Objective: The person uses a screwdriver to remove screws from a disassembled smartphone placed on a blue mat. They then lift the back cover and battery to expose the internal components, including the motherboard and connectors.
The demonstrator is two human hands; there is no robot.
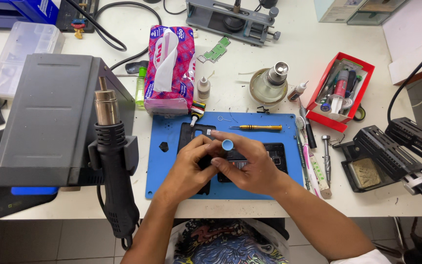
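Note:
My right hand point(250, 164) grips a small screwdriver with a round blue cap point(227, 144), held upright over a dark opened phone point(274, 152) on the blue work mat point(164, 168). My left hand point(191, 164) rests on the phone's black back part point(190, 131) and touches the right hand's fingers. The screwdriver's tip is hidden by my fingers.
A yellow-handled screwdriver point(260, 127) lies on the mat's far side. A hot-air station point(50, 117) with its black nozzle handle point(113, 161) stands left. A tissue pack point(169, 68), a glass bottle point(269, 83), a red tool tray point(340, 90) and a black holder point(377, 159) stand around.

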